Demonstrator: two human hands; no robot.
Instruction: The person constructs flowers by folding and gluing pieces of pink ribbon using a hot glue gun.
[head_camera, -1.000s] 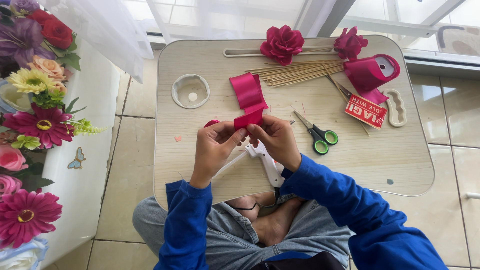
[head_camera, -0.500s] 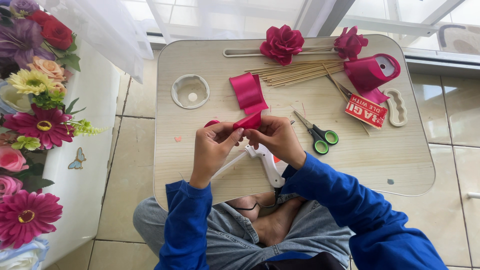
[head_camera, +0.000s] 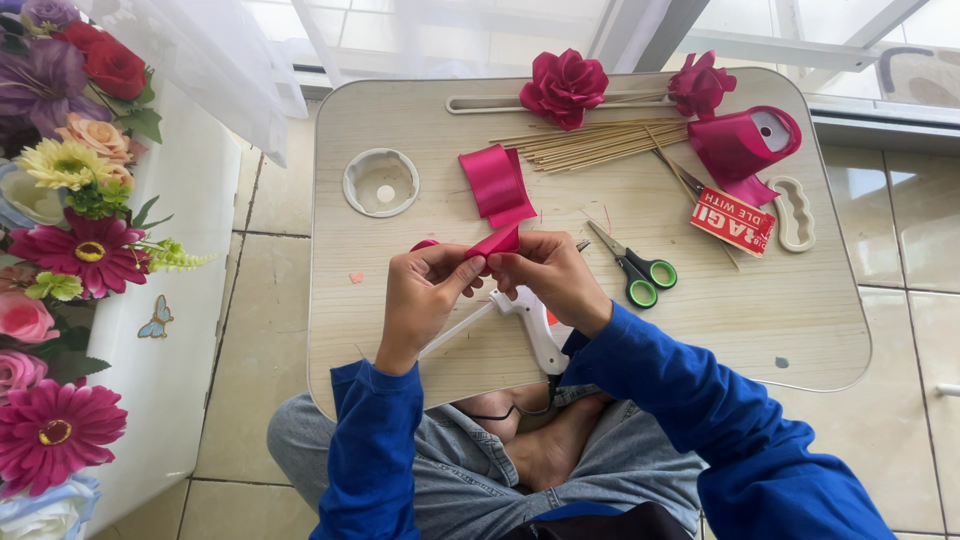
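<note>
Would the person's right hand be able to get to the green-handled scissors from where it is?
Probably yes: the scissors lie on bare tabletop just beside the right hand, nothing between. But its fingers are pinching the pink ribbon, so it would have to let go first.

A home craft corner: a small wooden lap table (head_camera: 420, 150) stands on a tiled floor (head_camera: 260, 330) by a curtained window (head_camera: 450, 30), with artificial flowers (head_camera: 80, 250) alongside and ribbon roses (head_camera: 563, 87), skewers (head_camera: 600, 145), scissors (head_camera: 635, 268).

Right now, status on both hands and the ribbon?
Left hand and right hand both pinching the pink ribbon over the lap table. White glue gun beneath hands. Scissors lie apart, right.
</note>
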